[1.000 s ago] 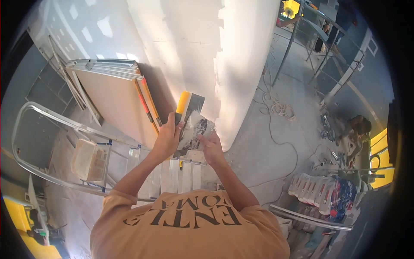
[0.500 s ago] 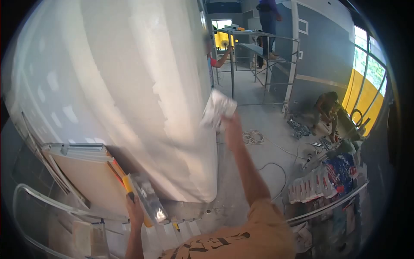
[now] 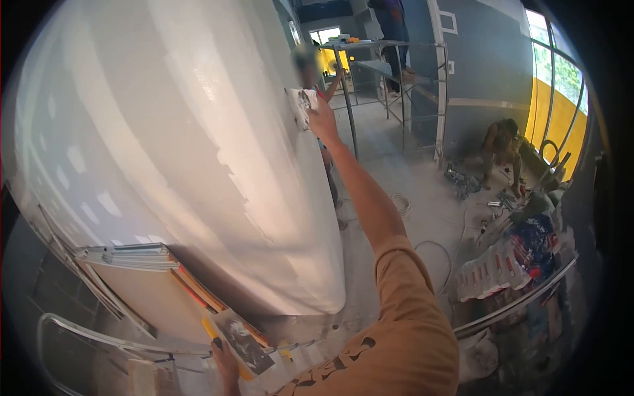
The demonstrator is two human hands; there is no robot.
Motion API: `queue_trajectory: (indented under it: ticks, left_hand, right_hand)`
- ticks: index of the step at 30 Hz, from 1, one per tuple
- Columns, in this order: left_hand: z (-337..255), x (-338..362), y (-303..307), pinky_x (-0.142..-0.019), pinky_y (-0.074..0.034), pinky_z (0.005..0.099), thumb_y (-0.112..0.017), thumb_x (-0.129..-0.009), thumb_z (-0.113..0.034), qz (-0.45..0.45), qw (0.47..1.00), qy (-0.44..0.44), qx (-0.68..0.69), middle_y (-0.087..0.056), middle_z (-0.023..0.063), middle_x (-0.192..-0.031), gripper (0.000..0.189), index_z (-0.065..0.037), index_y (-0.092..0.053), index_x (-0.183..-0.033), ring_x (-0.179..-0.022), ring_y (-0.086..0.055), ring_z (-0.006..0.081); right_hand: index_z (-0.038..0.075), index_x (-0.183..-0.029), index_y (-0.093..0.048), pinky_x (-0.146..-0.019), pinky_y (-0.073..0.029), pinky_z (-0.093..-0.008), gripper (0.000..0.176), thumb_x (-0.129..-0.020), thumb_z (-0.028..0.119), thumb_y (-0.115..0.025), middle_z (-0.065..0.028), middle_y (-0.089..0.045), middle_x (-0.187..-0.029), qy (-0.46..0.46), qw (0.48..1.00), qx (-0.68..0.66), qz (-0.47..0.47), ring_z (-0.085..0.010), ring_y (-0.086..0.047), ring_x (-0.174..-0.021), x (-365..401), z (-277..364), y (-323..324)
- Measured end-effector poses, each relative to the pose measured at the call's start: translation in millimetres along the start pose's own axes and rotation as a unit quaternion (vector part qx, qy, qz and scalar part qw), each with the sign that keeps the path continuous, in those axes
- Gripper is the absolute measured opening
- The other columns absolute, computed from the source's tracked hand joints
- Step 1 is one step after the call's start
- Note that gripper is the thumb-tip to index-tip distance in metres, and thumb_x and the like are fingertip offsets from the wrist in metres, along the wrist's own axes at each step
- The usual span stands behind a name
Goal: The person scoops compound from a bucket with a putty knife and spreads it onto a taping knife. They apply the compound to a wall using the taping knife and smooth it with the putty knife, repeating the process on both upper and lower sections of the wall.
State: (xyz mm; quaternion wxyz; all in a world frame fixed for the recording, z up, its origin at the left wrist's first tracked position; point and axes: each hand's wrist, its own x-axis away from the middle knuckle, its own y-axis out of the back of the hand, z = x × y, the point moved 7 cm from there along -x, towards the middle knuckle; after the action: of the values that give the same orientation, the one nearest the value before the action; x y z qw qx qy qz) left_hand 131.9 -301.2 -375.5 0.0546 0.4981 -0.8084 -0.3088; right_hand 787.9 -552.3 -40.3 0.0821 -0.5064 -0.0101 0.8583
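My right hand (image 3: 323,121) is stretched far forward, its fingers closed on a putty knife (image 3: 302,107) smeared with white compound. Its blade lies at the far edge of a tall curved-looking wall (image 3: 191,152), which carries pale vertical bands and patches of compound. Low on the left, my left hand (image 3: 226,365) grips the yellow handle of a wide taping knife (image 3: 246,343). White and grey compound lies along that knife's broad metal blade.
Stacked boards (image 3: 142,284) lean against the wall's foot, behind a curved metal rail (image 3: 99,338). Beyond are scaffolding (image 3: 403,86), a person standing on it, another by the wall's end, and one crouching (image 3: 502,142). Cables and bags (image 3: 492,270) lie at right.
My right hand has moved up and left with the putty knife, from in front of the floor to the wall's edge. My left hand and the taping knife appear lower in view.
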Motion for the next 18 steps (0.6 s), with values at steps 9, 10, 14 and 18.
queue_trajectory:
  ticks: [9,10,14,18]
  left_hand:
    - [27.3,22.1,-1.3,-0.087,-0.047,0.0386,-0.047,-0.106,-0.018,0.009,0.999,0.041,0.016,-0.06,0.019,-0.109,0.029,0.006,-0.051,-0.122,-0.097,-0.059,0.0288]
    - [15.2,25.2,-1.8,-0.09,-0.046,0.0419,-0.049,-0.104,-0.018,0.024,0.999,0.045,0.014,-0.06,0.0233,-0.113,0.033,0.007,-0.05,-0.126,-0.102,-0.059,0.0356]
    - [8.1,29.1,-7.2,-0.091,-0.046,0.0453,-0.05,-0.103,-0.019,0.04,0.997,0.059,0.013,-0.061,0.0269,-0.116,0.037,0.008,-0.049,-0.128,-0.106,-0.06,0.0422]
    - [-0.7,29.2,-6.2,-0.09,-0.047,0.0451,-0.051,-0.103,-0.019,0.072,0.994,0.085,0.019,-0.061,0.0273,-0.115,0.038,0.009,-0.048,-0.129,-0.105,-0.061,0.042]
  right_hand:
    - [0.002,-0.13,-0.058,-0.092,-0.049,-0.0467,0.045,-0.086,0.008,-0.065,-0.0251,-0.067,-0.114,-0.006,1.0,0.014,0.012,-0.0445,-0.062,-0.108,2.0,17.1,0.7]
    - [0.002,-0.13,-0.058,-0.092,-0.049,-0.0467,0.045,-0.086,0.008,-0.065,-0.0251,-0.067,-0.114,-0.005,1.0,0.013,0.014,-0.0445,-0.062,-0.108,6.2,27.6,0.2]
    - [0.002,-0.121,-0.059,-0.081,-0.05,-0.0525,0.039,-0.083,0.0,-0.065,-0.0265,-0.069,-0.097,-0.025,0.996,0.074,-0.031,-0.0465,-0.066,-0.092,30.6,89.8,5.8]
    - [0.002,-0.116,-0.059,-0.079,-0.05,-0.0525,0.032,-0.085,-0.002,-0.063,-0.0253,-0.069,-0.097,-0.043,0.995,0.078,-0.045,-0.0447,-0.066,-0.091,55.3,135.0,11.3]
